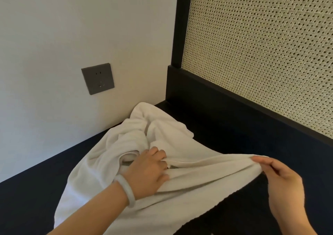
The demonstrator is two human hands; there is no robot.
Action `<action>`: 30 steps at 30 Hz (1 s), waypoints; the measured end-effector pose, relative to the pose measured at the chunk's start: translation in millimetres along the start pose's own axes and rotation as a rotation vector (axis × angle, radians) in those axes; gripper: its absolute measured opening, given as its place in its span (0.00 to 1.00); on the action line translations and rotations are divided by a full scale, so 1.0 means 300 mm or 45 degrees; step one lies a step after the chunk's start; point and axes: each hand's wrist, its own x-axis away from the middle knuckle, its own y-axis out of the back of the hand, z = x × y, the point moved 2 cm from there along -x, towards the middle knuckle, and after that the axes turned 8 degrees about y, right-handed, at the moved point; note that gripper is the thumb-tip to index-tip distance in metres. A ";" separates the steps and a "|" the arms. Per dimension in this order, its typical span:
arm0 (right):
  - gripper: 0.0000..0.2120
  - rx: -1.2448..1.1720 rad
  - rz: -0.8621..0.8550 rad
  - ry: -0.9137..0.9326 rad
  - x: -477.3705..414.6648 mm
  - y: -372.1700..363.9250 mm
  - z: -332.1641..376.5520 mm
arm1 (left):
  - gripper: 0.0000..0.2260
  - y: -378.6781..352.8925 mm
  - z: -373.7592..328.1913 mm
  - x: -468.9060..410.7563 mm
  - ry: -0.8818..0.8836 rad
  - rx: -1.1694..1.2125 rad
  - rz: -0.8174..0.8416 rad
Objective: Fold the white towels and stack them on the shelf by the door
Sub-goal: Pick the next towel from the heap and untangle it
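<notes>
- Two hands were on the one white towel [207, 173], which lay rumpled on the dark ledge [36, 198] against the wall [54, 36].
- My left hand [147, 170] clutched a bunched fold near the middle; my right hand [281, 179] pinched the edge, drawn taut between them.
- To do it well, I judged I should find both corners, shake the bunching out, and match the edges before creasing.
- Nothing was folded yet.
</notes>
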 end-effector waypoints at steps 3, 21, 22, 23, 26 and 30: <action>0.12 -0.018 0.003 -0.007 0.000 -0.003 0.012 | 0.22 -0.033 -0.040 -0.009 0.126 -0.124 0.027; 0.08 -0.086 0.046 0.164 0.007 0.024 0.092 | 0.14 -0.008 0.058 0.032 0.133 -0.150 -0.307; 0.08 -0.113 0.052 0.181 -0.002 0.018 0.119 | 0.13 0.022 0.078 0.032 0.129 -0.126 -0.329; 0.08 -0.144 0.057 0.205 -0.017 0.012 0.156 | 0.13 0.057 0.100 0.025 0.128 -0.104 -0.350; 0.08 -0.247 0.142 0.354 -0.094 -0.027 0.324 | 0.15 0.220 0.200 -0.026 0.190 -0.060 -0.472; 0.09 -0.323 0.243 0.571 -0.208 -0.104 0.628 | 0.16 0.624 0.335 -0.107 0.354 0.109 -0.655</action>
